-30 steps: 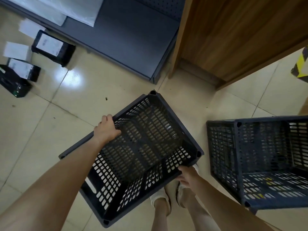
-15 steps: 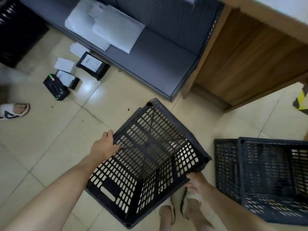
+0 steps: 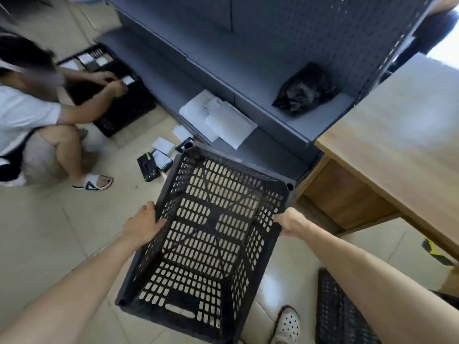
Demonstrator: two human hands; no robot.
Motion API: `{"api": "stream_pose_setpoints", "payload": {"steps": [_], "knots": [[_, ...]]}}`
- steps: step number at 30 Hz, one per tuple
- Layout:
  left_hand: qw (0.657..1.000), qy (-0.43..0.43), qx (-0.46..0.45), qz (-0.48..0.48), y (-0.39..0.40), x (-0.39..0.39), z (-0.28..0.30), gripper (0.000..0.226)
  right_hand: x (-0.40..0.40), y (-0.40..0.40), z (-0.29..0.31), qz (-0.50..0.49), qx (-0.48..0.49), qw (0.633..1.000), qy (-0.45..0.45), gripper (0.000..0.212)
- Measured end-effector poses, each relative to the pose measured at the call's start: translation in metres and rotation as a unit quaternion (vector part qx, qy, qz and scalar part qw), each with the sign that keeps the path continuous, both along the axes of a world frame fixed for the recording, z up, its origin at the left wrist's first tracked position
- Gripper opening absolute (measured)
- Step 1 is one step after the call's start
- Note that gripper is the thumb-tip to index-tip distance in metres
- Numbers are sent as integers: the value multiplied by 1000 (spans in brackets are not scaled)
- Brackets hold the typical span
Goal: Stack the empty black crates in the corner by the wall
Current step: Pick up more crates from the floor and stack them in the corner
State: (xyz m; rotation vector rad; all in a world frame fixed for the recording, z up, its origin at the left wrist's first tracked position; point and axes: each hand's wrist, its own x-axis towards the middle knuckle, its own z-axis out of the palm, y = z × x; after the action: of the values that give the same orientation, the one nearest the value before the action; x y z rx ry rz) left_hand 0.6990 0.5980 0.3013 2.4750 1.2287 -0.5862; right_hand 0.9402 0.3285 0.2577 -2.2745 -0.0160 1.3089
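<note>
Crate (image 3: pixel 211 234) now lifted higher (still empty), left hand (image 3: pixel 142 225) and right hand (image 3: pixel 291 222) keeping their grip.

Bare arms, one perforated shoe

Both forearms are uncovered, no sleeves, watch or rings visible on the left hand (image 3: pixel 144 225) or right hand (image 3: pixel 291 222); a white perforated clog-style shoe (image 3: pixel 288 325) covers one foot.

I can't see my right hand (image 3: pixel 289 220) fingers, they're tucked behind the crate (image 3: pixel 206 242) wall; the crate's near corner runs off the bottom edge. A second crate (image 3: pixel 340 316) at lower right is mostly covered by my forearm and cut by the frame. The crouching person (image 3: pixel 27 112) on the left is smeared with blur, and the dark bundle (image 3: pixel 304 90) on the shelf is too soft to identify
</note>
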Motion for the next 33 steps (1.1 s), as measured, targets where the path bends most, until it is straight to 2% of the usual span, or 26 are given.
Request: {"api": "stream_pose_setpoints", "payload": {"steps": [5, 6, 8, 11, 16, 21, 24, 28, 33], "knots": [[994, -39, -37, 99, 31, -43, 95, 47, -2, 66, 131, 110, 9, 992, -66, 25], [991, -56, -41, 114, 35, -56, 112, 51, -7, 79, 152, 119, 12, 989, -85, 30], [985, -91, -47, 139, 35, -83, 141, 59, -23, 102, 190, 150, 12, 978, -142, 53], [976, -107, -40, 186, 29, -120, 175, 57, -52, 132, 225, 214, 23, 946, -243, 72], [956, -96, -21, 277, 19, -177, 205, 50, -81, 199, 242, 333, 28, 898, -284, 75], [923, -78, 16, 377, -8, -244, 230, 51, -133, 257, 246, 431, 63, 864, -253, 75], [897, -69, 21, 436, -45, -280, 242, 51, -167, 288, 231, 520, 92, 819, -225, 82], [850, -48, 33, 523, -103, -321, 253, 55, -231, 294, 239, 571, 145, 776, -228, 90], [789, -16, 64, 610, -192, -366, 255, 59, -312, 277, 259, 634, 211, 694, -269, 68]]}}
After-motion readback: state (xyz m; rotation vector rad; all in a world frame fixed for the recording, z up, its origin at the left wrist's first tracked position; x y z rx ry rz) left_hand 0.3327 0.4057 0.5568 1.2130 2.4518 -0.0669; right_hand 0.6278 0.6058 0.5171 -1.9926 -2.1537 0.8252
